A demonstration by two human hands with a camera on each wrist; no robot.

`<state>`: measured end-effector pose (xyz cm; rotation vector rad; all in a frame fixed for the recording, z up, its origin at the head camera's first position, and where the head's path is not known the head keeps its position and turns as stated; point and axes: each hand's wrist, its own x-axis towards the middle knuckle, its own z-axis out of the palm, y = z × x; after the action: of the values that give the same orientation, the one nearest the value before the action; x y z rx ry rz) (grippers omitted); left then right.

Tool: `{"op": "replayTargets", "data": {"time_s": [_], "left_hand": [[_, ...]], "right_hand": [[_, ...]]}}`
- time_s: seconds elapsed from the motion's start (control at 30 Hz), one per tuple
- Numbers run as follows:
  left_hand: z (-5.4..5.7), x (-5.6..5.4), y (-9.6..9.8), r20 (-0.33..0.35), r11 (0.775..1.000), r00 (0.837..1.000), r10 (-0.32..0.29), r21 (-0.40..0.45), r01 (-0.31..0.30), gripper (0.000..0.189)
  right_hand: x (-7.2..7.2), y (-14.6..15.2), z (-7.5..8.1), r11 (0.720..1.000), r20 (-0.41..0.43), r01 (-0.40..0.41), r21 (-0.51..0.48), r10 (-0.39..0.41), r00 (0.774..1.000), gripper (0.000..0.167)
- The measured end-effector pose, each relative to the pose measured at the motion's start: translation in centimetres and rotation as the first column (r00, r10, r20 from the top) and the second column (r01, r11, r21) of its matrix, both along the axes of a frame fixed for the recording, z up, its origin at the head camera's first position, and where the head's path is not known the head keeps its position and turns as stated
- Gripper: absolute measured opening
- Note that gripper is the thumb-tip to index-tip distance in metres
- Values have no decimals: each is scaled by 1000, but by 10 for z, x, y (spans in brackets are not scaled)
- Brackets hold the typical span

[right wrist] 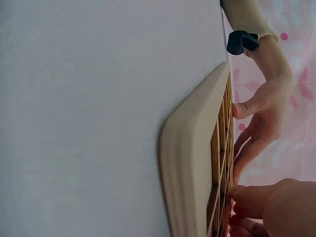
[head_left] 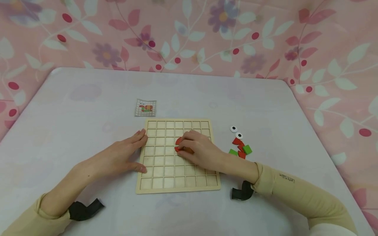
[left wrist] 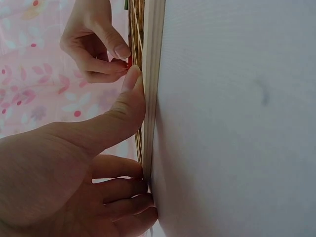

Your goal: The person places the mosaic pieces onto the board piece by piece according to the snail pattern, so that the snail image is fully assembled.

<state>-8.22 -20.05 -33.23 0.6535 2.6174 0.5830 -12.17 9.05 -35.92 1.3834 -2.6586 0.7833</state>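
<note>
A wooden grid board (head_left: pixel 169 171) with square cells lies on the table. My left hand (head_left: pixel 119 155) rests against its left edge, fingers and thumb spread along the frame. Over the middle of the board, my right hand (head_left: pixel 203 149) pinches a small red piece (head_left: pixel 177 149) between thumb and fingers, right at the grid. Just above it, another red piece (head_left: pixel 178 141) with a curved side sits in a cell, partly behind the fingers. An orange patch shows beneath the right hand; its shape is hidden. In the left wrist view, the red piece (left wrist: pixel 130 62) shows at the fingertips.
A pattern card (head_left: pixel 145 108) with a coloured bird-like figure lies behind the board. Right of the board are two eye discs (head_left: pixel 233 128), several red pieces (head_left: pixel 237 141) and green pieces (head_left: pixel 247 149). White cloth (head_left: pixel 88 131) covers the table; a floral curtain hangs behind.
</note>
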Motion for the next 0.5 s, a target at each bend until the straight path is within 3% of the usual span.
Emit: {"op": "replayTargets", "data": {"time_s": [0.2,0.5], "left_hand": [[-1,0,0,-10,1000,1000,-6,-3,6,108],[-1,1,-1,-12,1000,1000,-5,15,5,107]], "right_hand": [[-1,0,0,1000,10,28,5,-28,1000,7],[-2,8,-1,999,26,11,-37,-10,1000,13]]}}
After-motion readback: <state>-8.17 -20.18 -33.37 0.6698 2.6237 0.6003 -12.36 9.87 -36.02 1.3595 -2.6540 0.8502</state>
